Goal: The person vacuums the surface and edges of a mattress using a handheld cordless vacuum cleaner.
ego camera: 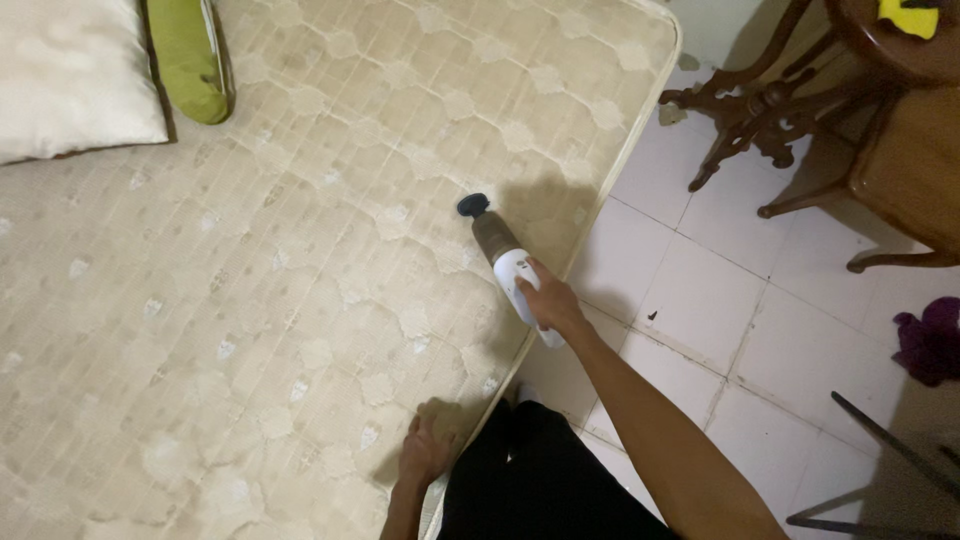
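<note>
One handheld vacuum (505, 262), right hand (548, 303), one mattress (300, 260)

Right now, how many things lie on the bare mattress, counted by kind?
Pillow, cream: 1
Cushion, green: 1
Handheld vacuum, held in the right hand: 1
Left hand, resting near the mattress edge: 1
Total: 4

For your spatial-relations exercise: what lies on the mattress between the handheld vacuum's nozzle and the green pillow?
Head view: only bare quilted mattress between handheld vacuum and green pillow.
</note>
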